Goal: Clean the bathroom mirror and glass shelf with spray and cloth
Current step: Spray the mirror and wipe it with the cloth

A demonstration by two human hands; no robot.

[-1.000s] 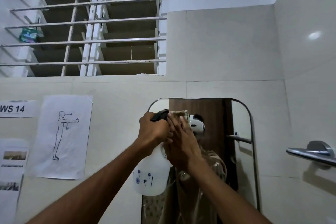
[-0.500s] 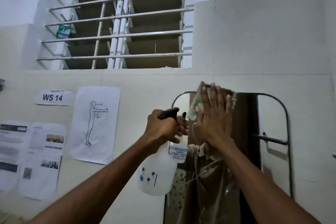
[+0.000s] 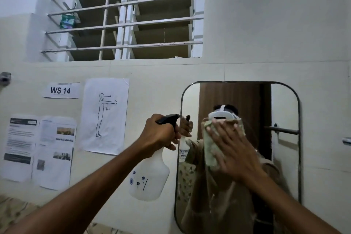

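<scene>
A rounded, dark-framed mirror [image 3: 281, 157] hangs on the cream tiled wall. My right hand [image 3: 230, 150] lies flat with spread fingers, pressing a pale green cloth [image 3: 209, 150] against the middle of the glass. My left hand [image 3: 158, 135] grips the neck and black trigger of a white spray bottle [image 3: 150, 178], held just left of the mirror's edge. The mirror reflects the bottle, the cloth and the person. The glass shelf is not in view.
Paper sheets [image 3: 106, 116] and a "WS 14" label [image 3: 60, 90] are taped to the wall left of the mirror. A barred louvre window [image 3: 123, 15] sits above. A chrome fitting [image 3: 346, 140] sticks out at the right edge.
My right hand has slid the cloth down from the mirror's top edge to its middle. The view has shifted a little left. The left hand still holds the bottle.
</scene>
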